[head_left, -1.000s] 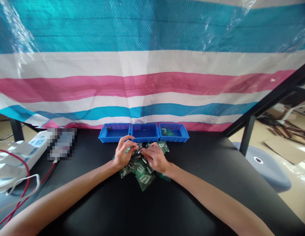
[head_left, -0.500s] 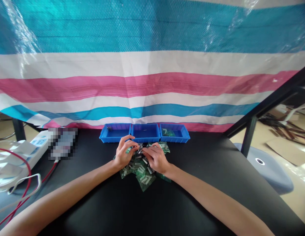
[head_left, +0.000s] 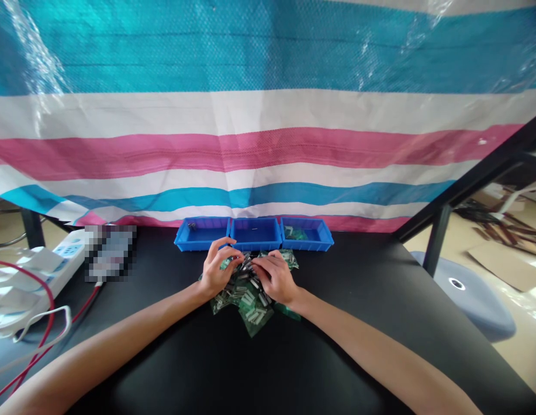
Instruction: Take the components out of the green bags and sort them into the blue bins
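Left hand (head_left: 218,271) and right hand (head_left: 276,278) curl over translucent green packets (head_left: 253,327) of silvery pieces (head_left: 255,315), their grip too obscured to tell

Black tabletop (head_left: 358,300), blue plastic bins (head_left: 259,237), striped tarpaulin (head_left: 268,147) behind

We find the table (head_left: 358,276) smooth and largely matt, with a soft sheen. The packets (head_left: 256,318) look like thin, translucent plastic film, creased and glossy; the small pieces (head_left: 263,298) among them appear metallic and bright. We note smooth moulded plastic on the bins (head_left: 261,246) and power strip (head_left: 73,246). The striped sheet (head_left: 268,144) appears woven plastic, finely textured, wrinkled, shiny in patches.
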A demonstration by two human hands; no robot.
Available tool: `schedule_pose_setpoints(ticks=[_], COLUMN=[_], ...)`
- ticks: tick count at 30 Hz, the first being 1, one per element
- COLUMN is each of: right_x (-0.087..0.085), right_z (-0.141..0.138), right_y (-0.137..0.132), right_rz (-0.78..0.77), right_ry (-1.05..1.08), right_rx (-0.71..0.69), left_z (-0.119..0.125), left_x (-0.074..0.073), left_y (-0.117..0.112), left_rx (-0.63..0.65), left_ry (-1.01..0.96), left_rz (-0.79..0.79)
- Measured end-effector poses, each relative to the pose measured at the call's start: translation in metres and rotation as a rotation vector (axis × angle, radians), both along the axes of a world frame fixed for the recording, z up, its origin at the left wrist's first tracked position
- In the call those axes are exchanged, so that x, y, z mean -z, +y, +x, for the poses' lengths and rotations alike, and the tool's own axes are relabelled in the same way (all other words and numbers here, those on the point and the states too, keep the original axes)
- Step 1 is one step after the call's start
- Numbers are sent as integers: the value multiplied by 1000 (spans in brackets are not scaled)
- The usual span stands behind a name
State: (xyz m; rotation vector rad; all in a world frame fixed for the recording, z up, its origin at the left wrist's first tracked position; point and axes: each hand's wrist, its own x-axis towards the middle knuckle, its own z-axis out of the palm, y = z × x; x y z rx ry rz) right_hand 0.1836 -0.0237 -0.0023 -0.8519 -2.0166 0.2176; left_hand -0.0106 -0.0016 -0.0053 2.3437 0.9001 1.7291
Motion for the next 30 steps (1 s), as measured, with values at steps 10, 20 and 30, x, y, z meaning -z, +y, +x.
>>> schedule_pose_setpoints(ticks=[10, 20, 30], right_x=[4, 3, -1], right_z=[1, 0, 0], right_y=[1, 1, 0], right_rz=[-11, 24, 13], right_ry=[-44, 40, 32], right_rx=[-72, 3, -14], left_z=[0, 0, 0], left_x=[-2, -1, 0], left_y=[-2, 0, -1], left_rx=[-14, -2, -18], left_ry=[6, 3, 22], left_rz=[10, 22, 37])
